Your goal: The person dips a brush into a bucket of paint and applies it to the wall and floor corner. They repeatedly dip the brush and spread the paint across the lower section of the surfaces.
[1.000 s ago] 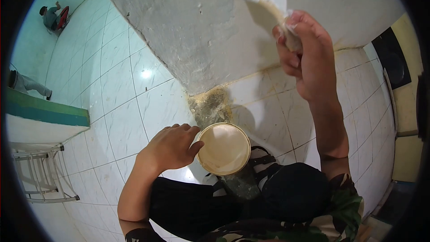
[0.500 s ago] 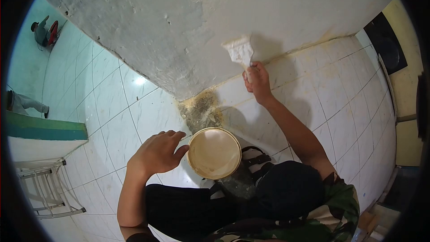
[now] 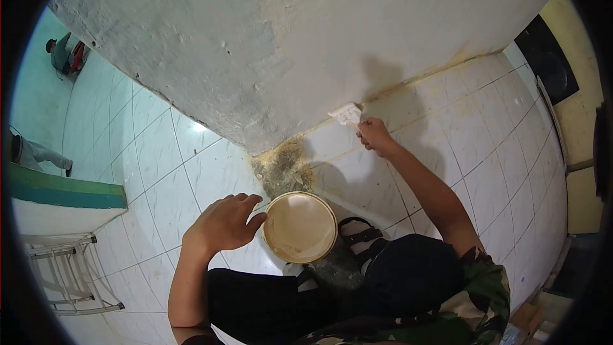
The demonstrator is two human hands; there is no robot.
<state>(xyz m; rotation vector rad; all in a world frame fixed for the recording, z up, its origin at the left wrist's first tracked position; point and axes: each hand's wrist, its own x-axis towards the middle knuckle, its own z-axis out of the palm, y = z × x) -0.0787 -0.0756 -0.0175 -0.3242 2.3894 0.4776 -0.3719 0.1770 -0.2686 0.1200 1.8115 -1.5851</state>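
A wide, flat paintbrush (image 3: 347, 114) coated in white is gripped by its handle in my right hand (image 3: 375, 135). Its bristle end points left, close to the foot of the plastered wall (image 3: 306, 45). Below and to the left stands a round bucket (image 3: 301, 227) with pale cream liquid inside. Just left of the bucket's rim my left hand (image 3: 223, 223) hovers with its fingers stretched and thumb apart, holding nothing.
White tiles (image 3: 357, 172) cover the floor, with a stained rough patch (image 3: 284, 166) at the wall corner. A metal ladder (image 3: 70, 275) lies at lower left beside a low green-topped wall (image 3: 70, 191). Two other people are at far left. A black speaker-like panel (image 3: 546, 61) stands at right.
My right hand has brought the paintbrush down from the wall face toward the wall's foot, and the brush has tilted more sideways. My left hand has barely moved.
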